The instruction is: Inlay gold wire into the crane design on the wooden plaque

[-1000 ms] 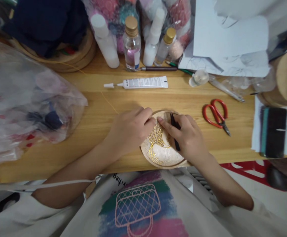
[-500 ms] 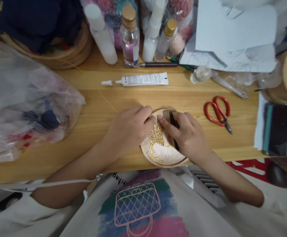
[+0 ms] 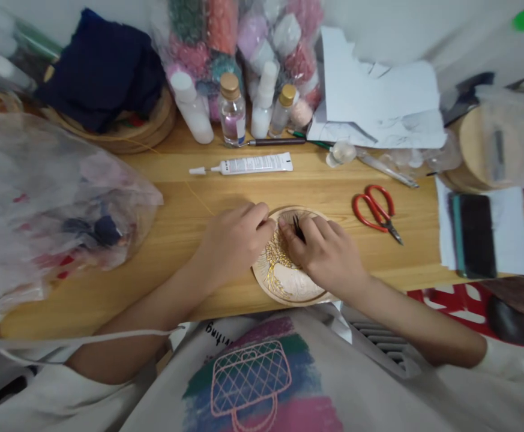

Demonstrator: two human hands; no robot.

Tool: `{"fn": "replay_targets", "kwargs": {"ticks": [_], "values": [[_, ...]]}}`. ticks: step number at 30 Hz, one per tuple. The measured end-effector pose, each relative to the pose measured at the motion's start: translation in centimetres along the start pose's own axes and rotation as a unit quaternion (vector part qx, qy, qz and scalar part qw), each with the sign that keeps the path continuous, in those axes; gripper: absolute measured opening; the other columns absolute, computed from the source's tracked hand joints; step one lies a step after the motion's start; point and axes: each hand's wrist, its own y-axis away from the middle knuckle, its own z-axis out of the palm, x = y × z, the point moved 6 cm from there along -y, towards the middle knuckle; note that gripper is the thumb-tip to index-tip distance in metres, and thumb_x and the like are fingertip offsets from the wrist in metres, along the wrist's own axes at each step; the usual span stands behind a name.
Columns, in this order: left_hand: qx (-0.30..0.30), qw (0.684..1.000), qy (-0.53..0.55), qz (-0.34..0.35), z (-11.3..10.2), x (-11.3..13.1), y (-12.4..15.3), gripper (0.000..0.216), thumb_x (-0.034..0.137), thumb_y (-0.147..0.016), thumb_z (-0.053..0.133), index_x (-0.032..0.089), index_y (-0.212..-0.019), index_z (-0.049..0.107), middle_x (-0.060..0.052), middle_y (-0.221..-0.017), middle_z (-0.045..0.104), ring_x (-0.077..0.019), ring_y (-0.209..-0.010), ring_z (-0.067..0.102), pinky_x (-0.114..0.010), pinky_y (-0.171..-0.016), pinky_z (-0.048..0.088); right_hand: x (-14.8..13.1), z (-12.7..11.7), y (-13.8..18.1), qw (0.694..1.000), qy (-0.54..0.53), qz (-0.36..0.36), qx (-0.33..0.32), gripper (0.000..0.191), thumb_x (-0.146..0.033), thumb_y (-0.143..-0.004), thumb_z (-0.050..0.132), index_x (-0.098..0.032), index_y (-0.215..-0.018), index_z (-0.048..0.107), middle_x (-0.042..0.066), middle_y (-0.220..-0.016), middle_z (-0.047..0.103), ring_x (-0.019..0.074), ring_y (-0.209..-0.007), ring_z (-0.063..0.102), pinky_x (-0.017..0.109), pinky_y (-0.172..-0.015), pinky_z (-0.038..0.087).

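Note:
A round wooden disc (image 3: 284,282) with a gold wire tree pattern lies at the near edge of the wooden table (image 3: 176,228). My left hand (image 3: 232,243) rests on the disc's left rim, its fingers curled against it. My right hand (image 3: 322,255) covers the disc's right half and is closed on a thin black tool (image 3: 296,227), with its fingertips pressed onto the gold pattern. The fingertips of both hands nearly meet over the disc's upper part.
Red scissors (image 3: 376,211) lie right of the disc. A glue tube (image 3: 248,164), bottles (image 3: 231,110) and bags of beads stand at the back. A large plastic bag (image 3: 50,204) fills the left side. White paper (image 3: 379,105) and a dark phone (image 3: 473,234) are at the right.
The view has tilted up and pulled back a little. My right hand has slid slightly left over the disc, hiding more of the black tool. My left hand stays on the rim.

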Motion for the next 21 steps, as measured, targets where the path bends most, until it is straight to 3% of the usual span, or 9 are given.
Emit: {"fn": "replay_targets", "kwargs": {"ticks": [8,21], "values": [[0.008,1.000,0.004,0.000,0.4,0.0,0.1,0.036,0.015,-0.103,0.044,0.016,-0.073,0.065,-0.002,-0.074,0.058,-0.0150,-0.068,0.052,-0.029,-0.059,0.038,2.7,1.6,1.1,0.980,-0.186,0.069,-0.022,0.034,-0.022,-0.103,0.043,-0.018,-0.130,0.064,0.010,-0.093,0.063,0.0211,-0.082,0.055,0.030,-0.067,0.043],[0.006,1.000,0.005,-0.001,0.4,0.0,0.1,0.035,0.012,-0.102,0.045,0.015,-0.073,0.064,-0.004,-0.075,0.060,-0.0154,-0.069,0.052,-0.029,-0.060,0.039,1.7,1.0,1.6,0.998,-0.069,0.004,-0.014,0.036,-0.016,-0.105,0.037,-0.016,-0.130,0.063,0.010,-0.093,0.064,0.0223,-0.087,0.052,0.032,-0.074,0.038]]}}
